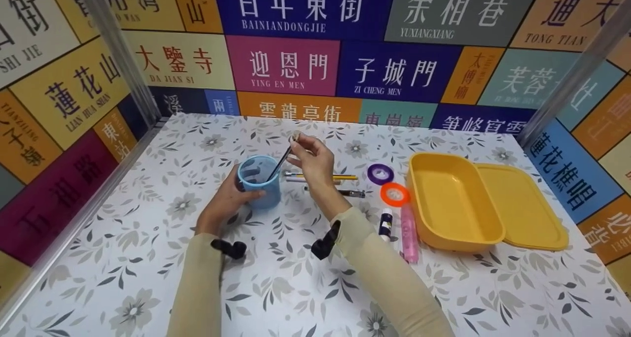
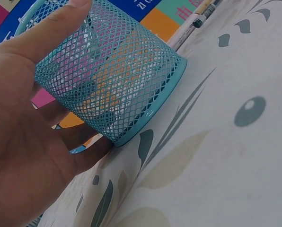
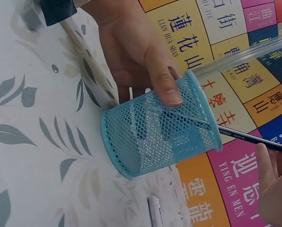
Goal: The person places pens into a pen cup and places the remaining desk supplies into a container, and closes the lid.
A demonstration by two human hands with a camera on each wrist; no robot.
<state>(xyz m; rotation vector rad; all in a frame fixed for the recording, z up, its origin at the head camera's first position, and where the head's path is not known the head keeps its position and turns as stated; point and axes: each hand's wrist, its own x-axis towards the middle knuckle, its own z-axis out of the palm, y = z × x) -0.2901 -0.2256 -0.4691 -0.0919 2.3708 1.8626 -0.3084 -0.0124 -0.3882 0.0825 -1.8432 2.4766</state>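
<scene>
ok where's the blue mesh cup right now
In the head view, the blue mesh cup is just left of centre, held by the left hand, with a dark writing tool in the right hand slanting into its mouth.

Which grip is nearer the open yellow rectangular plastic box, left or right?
Right. The right grip is left of the box, pinching a dark slim pencil dipped into the light-blue round mesh cup; the left grip is farther left, around that cup.

I count two hands [image 1: 224,199] [image 1: 315,165], one mesh cup [image 1: 266,198], one dark rod [image 3: 245,135], two rings [image 1: 371,174] [image 1: 384,194], one glue stick [image 1: 386,224], one pink tube [image 1: 408,233], one box [image 1: 456,243], one lid [image 1: 527,209]; the half-hidden pens [image 1: 345,177] I can't tally.
</scene>
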